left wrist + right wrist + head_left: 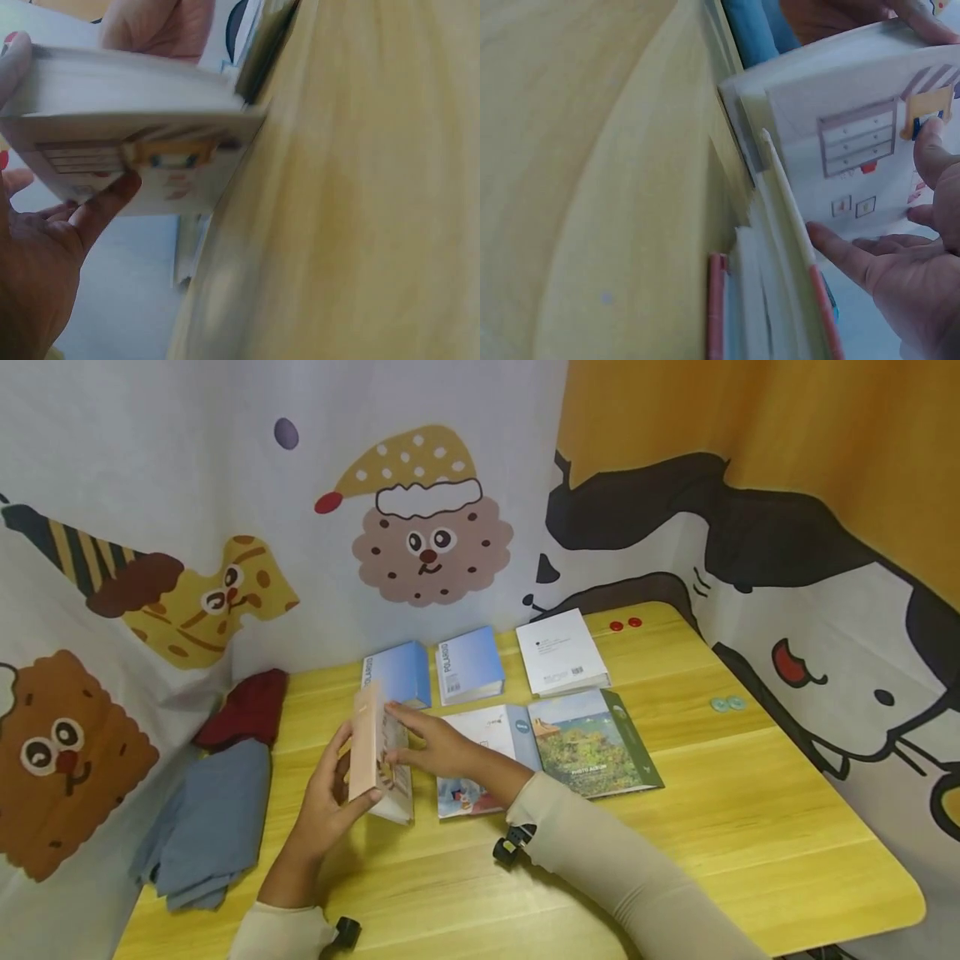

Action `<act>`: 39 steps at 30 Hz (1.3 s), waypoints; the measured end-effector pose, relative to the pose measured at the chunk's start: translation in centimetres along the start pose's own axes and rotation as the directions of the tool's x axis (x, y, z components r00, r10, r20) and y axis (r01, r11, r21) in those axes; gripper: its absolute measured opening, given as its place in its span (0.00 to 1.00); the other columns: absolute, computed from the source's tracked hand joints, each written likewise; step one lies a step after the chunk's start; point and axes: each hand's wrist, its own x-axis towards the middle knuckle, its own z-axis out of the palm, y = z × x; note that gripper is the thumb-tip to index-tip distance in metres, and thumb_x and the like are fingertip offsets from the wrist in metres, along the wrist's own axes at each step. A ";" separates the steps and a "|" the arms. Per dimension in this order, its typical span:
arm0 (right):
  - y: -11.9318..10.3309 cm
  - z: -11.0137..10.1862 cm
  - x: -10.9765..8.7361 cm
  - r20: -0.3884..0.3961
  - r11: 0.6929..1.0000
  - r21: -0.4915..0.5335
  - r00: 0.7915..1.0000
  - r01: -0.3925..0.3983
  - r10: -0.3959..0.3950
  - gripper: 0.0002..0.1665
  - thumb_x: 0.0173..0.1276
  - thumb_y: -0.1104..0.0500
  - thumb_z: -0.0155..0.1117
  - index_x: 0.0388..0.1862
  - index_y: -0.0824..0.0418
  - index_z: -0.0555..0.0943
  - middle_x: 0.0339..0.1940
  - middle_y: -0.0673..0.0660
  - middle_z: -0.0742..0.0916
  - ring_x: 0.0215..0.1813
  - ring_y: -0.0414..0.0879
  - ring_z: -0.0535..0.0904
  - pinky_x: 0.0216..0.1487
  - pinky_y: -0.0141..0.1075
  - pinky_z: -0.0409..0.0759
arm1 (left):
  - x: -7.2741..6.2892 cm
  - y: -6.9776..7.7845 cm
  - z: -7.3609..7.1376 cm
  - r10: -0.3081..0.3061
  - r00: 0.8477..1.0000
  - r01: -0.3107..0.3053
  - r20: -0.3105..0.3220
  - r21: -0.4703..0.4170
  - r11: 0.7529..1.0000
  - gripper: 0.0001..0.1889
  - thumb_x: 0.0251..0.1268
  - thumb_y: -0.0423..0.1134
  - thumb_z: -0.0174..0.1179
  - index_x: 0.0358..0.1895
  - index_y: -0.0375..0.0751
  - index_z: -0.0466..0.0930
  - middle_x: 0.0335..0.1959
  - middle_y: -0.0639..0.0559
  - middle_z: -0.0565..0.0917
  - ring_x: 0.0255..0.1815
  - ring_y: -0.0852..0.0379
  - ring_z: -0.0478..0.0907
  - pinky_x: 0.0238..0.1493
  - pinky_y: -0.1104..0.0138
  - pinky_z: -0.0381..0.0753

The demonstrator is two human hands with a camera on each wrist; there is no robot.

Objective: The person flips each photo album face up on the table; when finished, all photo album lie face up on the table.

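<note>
Between my hands stands a pale peach photo album [365, 743], tilted up on edge with its spine toward me. My left hand [322, 802] grips it from the left, thumb along the near end. From the right, my right hand [435, 747] touches the cover with extended fingers. In the right wrist view, a chest of drawers is drawn on the album cover [855, 135], and the right thumb [930, 142] lies on a small picture there. The left wrist view has the page block [135, 82] facing up, with left fingers on the cover.
Behind stand two blue albums [471, 664] and a white one [558, 647]. A white-and-blue album [480, 731] and a green PHOTO ALBUM [592, 743] lie right. Red discs [626, 625] and teal discs [727, 703] sit further right; blue-grey cloth [217, 818] and dark red cloth [243, 706] left.
</note>
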 end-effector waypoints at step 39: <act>-0.2 2.8 -0.8 0.139 0.956 -0.249 0.971 -0.155 0.193 0.57 0.68 0.46 0.82 0.90 0.49 0.63 0.95 0.59 0.51 0.93 0.59 0.53 0.91 0.52 0.60 | -2.5 1.5 -6.1 -0.321 0.941 0.303 0.110 0.152 0.941 0.56 0.66 0.21 0.71 0.90 0.33 0.43 0.86 0.17 0.47 0.70 0.84 0.70 0.59 0.81 0.82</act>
